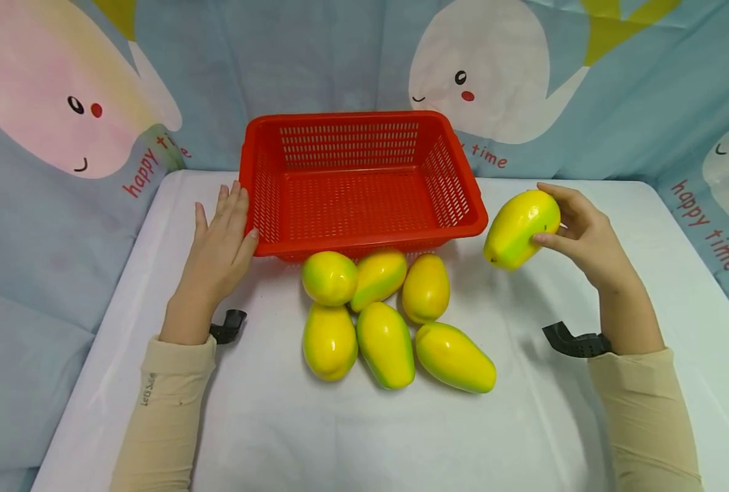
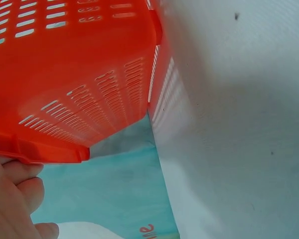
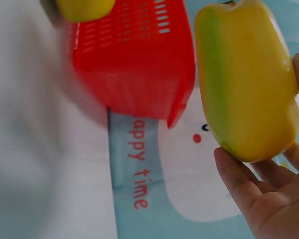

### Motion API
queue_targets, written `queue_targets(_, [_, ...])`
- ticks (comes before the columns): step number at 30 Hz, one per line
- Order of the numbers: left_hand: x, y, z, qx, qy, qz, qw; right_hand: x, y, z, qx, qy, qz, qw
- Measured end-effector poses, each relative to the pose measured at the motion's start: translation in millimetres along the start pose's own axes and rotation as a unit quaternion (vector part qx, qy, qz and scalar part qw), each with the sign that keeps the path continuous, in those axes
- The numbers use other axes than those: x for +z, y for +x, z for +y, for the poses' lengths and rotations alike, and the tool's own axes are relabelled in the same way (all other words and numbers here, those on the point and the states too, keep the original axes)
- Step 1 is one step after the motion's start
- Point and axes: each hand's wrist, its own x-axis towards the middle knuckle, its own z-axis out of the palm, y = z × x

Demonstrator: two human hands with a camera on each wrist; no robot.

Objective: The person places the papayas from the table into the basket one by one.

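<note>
My right hand [image 1: 579,236] holds a yellow-green mango [image 1: 520,229] above the table, right of the red basket [image 1: 364,246]. Thumb and fingers grip its right side; the right wrist view shows this mango [image 3: 249,84] large, with fingers [image 3: 239,184] around its lower end. At the basket's left side, my left hand [image 1: 216,246] rests with straight fingers against the rim. Seen from the left wrist, the fingertips [image 2: 22,172] sit right at the basket rim [image 2: 45,154]. Several more mangoes [image 1: 385,345] lie grouped on the table in front of the basket, whose inside holds nothing.
A white cloth [image 1: 352,437] covers the table. Behind it hangs a blue curtain [image 1: 315,55] with printed whales, close to the basket's back. Black wrist mounts [image 1: 576,342] stick out inward from both forearms.
</note>
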Motion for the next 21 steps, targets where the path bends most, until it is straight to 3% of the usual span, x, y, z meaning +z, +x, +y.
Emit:
queue_targets(12, [-1.1, -0.7, 1.2, -0.005, -0.002, -0.002, 1.0000, 15.3, 22.6, -13.7, -0.026, 0.048, -0.013, 0.998])
queue_targets(21, [-0.2, 0.1, 1.2, -0.004, -0.008, -0.001, 1.0000, 34.7, 44.2, -17.0, -0.041, 0.052, -0.025, 0.997])
